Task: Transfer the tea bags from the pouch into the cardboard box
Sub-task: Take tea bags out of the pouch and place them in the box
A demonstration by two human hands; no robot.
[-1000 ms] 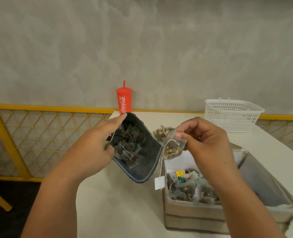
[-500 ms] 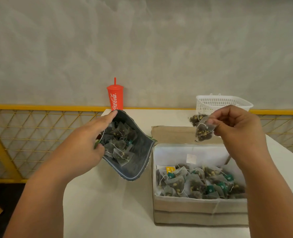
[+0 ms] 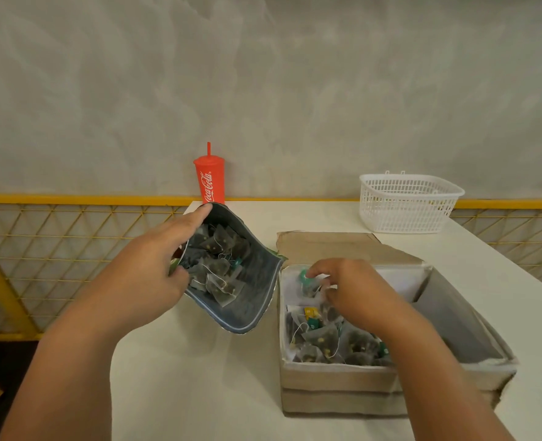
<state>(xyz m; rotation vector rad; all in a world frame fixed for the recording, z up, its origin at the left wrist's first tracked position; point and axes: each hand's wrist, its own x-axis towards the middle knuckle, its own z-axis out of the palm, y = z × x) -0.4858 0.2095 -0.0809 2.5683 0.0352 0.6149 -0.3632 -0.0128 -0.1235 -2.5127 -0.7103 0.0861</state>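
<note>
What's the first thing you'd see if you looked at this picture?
Probably the two hands in the middle: the left hand holds a dark pouch of tea bags open, while the right hand pinches a tea bag inside the cardboard box. The bright red cup with a straw at the back of the table also pops out, with a white basket to its right.

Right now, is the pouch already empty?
No, the pouch, gripped at its mouth by the left hand, holds a heap of tea bags inside.
</note>
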